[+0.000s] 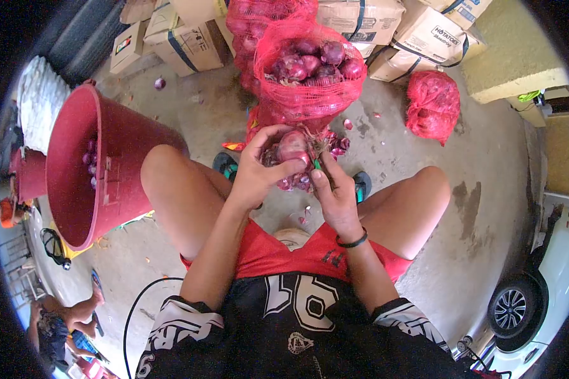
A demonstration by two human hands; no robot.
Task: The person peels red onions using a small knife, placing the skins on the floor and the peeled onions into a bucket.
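Observation:
Between my knees, my left hand [267, 165] is closed around a large red onion [293, 146], with its thumb across the lower side. My right hand [336, 192] is close against the onion's right side, its fingers closed on a small green-handled tool [317, 164]. The working end of that tool is hidden by the fingers and the onion. Dry, stringy roots show at the onion's right end. Just beyond my hands stands an open red mesh sack [310, 104] full of red onions [310, 63]. Loose onion skins [340, 144] lie on the floor under and beside my hands.
A big red tub [123, 170] at left holds several onions [90, 161]. A tied red mesh bag [433, 106] lies at right. Cardboard boxes [189, 47] line the back. A white car [550, 303] stands at lower right; another person [60, 325] sits at lower left.

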